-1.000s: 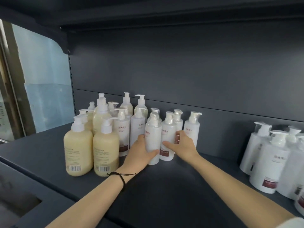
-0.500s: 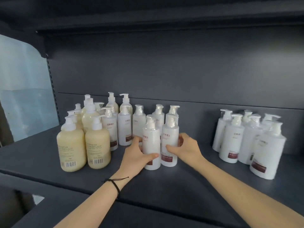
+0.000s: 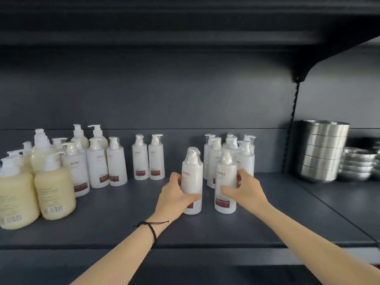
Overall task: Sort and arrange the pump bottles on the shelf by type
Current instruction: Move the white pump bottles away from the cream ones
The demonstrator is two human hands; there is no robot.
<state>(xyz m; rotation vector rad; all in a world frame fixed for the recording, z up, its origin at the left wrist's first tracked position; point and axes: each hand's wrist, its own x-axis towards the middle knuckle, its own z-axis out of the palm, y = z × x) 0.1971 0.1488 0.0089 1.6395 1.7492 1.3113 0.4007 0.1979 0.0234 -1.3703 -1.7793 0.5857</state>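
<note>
- Our left hand (image 3: 176,195) wraps the lower body of one white pump bottle (image 3: 192,179), thumb across the front, fingers curled behind it.
- Our right hand (image 3: 244,189) clasps a second white pump bottle (image 3: 225,182) from the right side, thumb on the front and fingers around the far side.
- Both bottles stand upright on the shelf (image 3: 185,229), just beside each other near its middle, with a narrow gap between them.
- We judge the step in hand to be bringing these two over to the white cluster (image 3: 232,153) at 1 o'clock, just behind them.
- To do it well, we keep both bottles vertical, grip low, and set them down in line with the cluster's front row, pump heads facing one way.
- The cluster is tight; a nudge from either bottle could topple a neighbour.
- At 10 o'clock stand two lone white bottles (image 3: 148,159), then more whites and the cream bottles (image 3: 54,192) farther left, well apart from our hands.
- Stacked steel bowls (image 3: 322,149) sit at 3 o'clock, beyond the shelf divider, out of our way.
</note>
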